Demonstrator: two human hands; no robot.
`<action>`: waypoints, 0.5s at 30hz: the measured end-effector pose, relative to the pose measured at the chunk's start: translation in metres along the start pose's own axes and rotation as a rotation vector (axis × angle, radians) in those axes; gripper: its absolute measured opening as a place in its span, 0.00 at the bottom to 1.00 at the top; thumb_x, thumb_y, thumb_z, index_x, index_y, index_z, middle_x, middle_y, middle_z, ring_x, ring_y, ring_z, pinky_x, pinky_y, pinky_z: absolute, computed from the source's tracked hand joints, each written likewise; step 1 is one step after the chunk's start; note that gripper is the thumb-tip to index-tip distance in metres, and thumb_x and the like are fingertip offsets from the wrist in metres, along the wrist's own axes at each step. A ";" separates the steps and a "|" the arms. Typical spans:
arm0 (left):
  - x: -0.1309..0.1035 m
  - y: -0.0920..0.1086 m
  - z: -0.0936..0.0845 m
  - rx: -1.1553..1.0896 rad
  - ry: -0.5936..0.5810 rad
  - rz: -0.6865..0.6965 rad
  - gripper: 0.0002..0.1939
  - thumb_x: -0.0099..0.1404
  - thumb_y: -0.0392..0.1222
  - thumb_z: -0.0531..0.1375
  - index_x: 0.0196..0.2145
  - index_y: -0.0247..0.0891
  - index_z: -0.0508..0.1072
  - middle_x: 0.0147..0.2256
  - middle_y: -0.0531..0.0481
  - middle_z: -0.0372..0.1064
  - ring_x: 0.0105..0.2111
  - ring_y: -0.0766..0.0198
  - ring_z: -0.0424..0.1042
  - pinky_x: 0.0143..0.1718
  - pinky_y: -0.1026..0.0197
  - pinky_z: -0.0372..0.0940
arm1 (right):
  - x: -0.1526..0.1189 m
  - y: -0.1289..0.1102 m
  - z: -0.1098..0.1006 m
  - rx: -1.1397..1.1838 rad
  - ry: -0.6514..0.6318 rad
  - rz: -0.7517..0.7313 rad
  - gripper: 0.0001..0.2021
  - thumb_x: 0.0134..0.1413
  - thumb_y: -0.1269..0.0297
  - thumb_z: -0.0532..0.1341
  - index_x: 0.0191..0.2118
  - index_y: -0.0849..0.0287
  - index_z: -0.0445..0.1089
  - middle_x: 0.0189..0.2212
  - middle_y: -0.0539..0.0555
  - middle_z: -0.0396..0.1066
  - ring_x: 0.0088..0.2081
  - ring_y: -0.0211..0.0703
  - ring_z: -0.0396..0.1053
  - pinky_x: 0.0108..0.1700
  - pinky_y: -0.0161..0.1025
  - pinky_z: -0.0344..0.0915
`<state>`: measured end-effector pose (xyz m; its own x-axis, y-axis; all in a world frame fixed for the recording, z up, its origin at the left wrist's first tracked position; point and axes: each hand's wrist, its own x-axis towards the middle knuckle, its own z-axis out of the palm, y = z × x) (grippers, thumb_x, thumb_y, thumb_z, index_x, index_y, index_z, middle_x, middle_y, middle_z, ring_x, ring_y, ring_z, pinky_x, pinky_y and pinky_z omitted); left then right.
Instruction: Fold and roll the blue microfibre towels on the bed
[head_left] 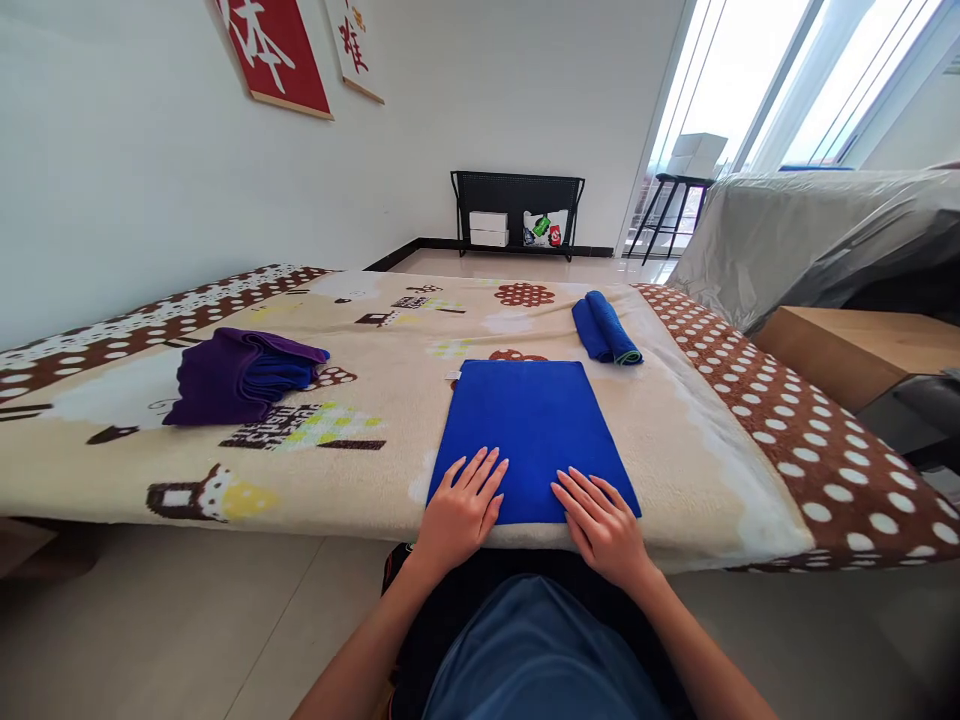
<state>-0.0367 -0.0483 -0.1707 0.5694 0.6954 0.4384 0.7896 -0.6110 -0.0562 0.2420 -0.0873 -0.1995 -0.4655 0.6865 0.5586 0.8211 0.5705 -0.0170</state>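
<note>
1. Rests left hand [460, 508] flat, palm down, on near-left corner of blue cloth [529, 420]; grips nothing.
2. Rests right hand [604, 525] likewise at near-right corner; grips nothing.
3. Shows blue cloth spread on patterned blanket [397, 365], between rolled cloth [613, 328] and purple bundle [214, 380].

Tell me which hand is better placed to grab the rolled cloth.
Probably the right hand: the rolled cloth lies ahead of it, farther from the left hand; both rest on the flat cloth.
</note>
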 end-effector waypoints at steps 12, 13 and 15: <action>-0.045 -0.020 0.002 -0.129 0.139 -0.026 0.35 0.67 0.35 0.52 0.71 0.43 0.53 0.66 0.45 0.59 0.67 0.54 0.57 0.66 0.45 0.56 | -0.040 0.006 0.022 0.008 0.286 0.133 0.33 0.63 0.70 0.55 0.72 0.45 0.51 0.60 0.52 0.66 0.62 0.47 0.66 0.61 0.49 0.66; -0.046 -0.021 -0.003 -0.148 0.099 -0.014 0.37 0.66 0.35 0.53 0.71 0.43 0.51 0.67 0.45 0.57 0.68 0.53 0.56 0.66 0.45 0.56 | -0.040 0.005 0.022 0.011 0.288 0.134 0.33 0.63 0.70 0.55 0.72 0.45 0.51 0.60 0.52 0.66 0.62 0.47 0.66 0.61 0.49 0.66; -0.046 -0.023 -0.011 -0.173 0.020 0.007 0.40 0.64 0.33 0.53 0.72 0.44 0.50 0.68 0.46 0.54 0.69 0.54 0.54 0.67 0.45 0.55 | -0.039 0.004 0.020 0.025 0.291 0.129 0.34 0.62 0.71 0.55 0.72 0.45 0.50 0.61 0.51 0.66 0.63 0.47 0.65 0.61 0.49 0.66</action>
<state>-0.0842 -0.0706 -0.1795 0.5687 0.6841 0.4567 0.7335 -0.6730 0.0948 0.2569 -0.1023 -0.2381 -0.2412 0.5984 0.7640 0.8570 0.5008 -0.1217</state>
